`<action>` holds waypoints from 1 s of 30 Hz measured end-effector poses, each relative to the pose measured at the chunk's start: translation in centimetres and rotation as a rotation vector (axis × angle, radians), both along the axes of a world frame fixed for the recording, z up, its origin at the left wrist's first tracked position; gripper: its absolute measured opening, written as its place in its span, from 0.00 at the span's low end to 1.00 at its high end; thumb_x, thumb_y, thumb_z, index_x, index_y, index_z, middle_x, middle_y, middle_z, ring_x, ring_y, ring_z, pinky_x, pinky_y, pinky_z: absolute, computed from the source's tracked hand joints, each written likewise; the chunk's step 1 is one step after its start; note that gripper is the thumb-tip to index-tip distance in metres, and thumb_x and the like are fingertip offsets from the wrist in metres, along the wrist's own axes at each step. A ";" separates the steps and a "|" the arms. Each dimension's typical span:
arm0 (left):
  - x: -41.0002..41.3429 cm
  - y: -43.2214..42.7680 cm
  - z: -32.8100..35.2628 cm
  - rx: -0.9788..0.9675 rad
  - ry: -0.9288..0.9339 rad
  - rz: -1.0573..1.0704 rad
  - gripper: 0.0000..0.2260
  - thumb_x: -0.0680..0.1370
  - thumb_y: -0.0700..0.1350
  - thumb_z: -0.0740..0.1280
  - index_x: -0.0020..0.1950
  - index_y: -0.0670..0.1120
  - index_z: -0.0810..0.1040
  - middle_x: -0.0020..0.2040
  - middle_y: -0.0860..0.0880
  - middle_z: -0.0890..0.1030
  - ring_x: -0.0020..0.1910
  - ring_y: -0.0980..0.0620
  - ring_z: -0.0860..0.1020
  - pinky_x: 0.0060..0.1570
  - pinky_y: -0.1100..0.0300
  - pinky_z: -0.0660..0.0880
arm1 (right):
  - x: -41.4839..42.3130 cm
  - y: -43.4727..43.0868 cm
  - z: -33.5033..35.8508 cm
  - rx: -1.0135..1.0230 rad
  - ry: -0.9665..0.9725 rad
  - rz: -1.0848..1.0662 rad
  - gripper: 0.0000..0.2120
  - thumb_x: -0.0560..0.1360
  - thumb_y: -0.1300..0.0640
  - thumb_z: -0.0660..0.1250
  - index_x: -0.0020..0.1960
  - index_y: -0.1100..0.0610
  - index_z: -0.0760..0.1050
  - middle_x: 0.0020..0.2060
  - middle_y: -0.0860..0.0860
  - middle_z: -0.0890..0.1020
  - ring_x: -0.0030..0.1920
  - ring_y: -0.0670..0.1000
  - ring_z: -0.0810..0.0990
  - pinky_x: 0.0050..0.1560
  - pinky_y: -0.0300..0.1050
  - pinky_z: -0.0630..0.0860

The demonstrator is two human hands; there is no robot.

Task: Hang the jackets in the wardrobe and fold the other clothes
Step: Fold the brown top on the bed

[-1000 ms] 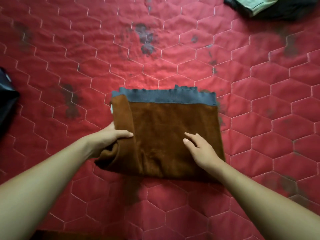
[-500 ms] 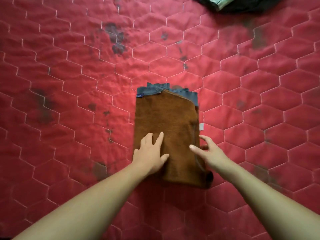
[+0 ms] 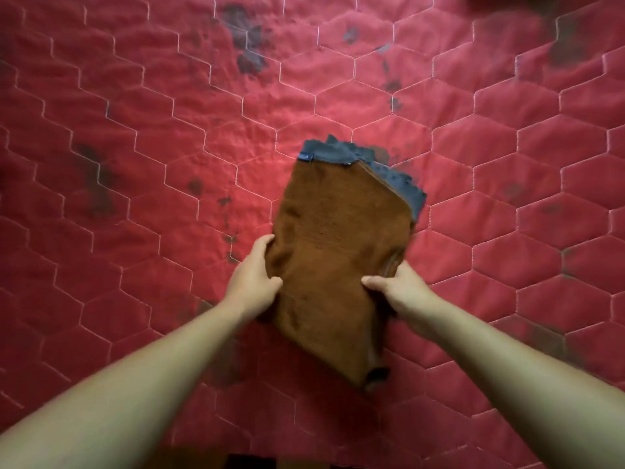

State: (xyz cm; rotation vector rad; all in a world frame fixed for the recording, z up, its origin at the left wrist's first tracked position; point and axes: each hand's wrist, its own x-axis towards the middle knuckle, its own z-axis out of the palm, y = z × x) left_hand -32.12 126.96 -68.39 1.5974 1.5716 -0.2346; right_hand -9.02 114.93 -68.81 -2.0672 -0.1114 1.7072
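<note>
Head view: left hand [image 3: 252, 282] and right hand [image 3: 399, 289] pinch opposite edges of the folded garment [image 3: 338, 238], thumbs on top, over the quilt [image 3: 135, 130]. Gripped only mid-length, its ends may sag and layers slip, undoing the fold.

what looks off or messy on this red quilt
Dark blotchy stains mark the red quilt, heaviest near the top. The folded brown garment is slanted, its blue edge layers fanned out unevenly rather than stacked flush.
</note>
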 end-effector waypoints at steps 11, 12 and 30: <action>-3.0 10.3 1.1 0.188 0.019 0.384 0.33 0.76 0.47 0.69 0.79 0.52 0.59 0.72 0.44 0.62 0.70 0.42 0.68 0.72 0.49 0.66 | -1.0 8.5 1.8 0.312 -0.764 0.516 0.23 0.76 0.42 0.71 0.65 0.54 0.74 0.58 0.57 0.76 0.61 0.60 0.75 0.64 0.56 0.72; -3.7 8.9 0.6 0.126 0.003 0.463 0.34 0.76 0.49 0.70 0.79 0.51 0.59 0.72 0.44 0.63 0.70 0.43 0.68 0.72 0.50 0.66 | -0.5 9.4 1.3 0.228 -0.686 0.491 0.30 0.75 0.40 0.71 0.70 0.54 0.70 0.63 0.58 0.73 0.65 0.62 0.72 0.69 0.57 0.69; -7.2 9.0 -1.2 -0.196 -0.493 0.835 0.20 0.78 0.29 0.66 0.63 0.50 0.73 0.57 0.41 0.82 0.51 0.45 0.84 0.49 0.49 0.83 | 2.6 17.2 -0.6 0.281 -0.388 0.210 0.09 0.74 0.67 0.73 0.52 0.58 0.81 0.49 0.56 0.85 0.47 0.55 0.84 0.49 0.46 0.82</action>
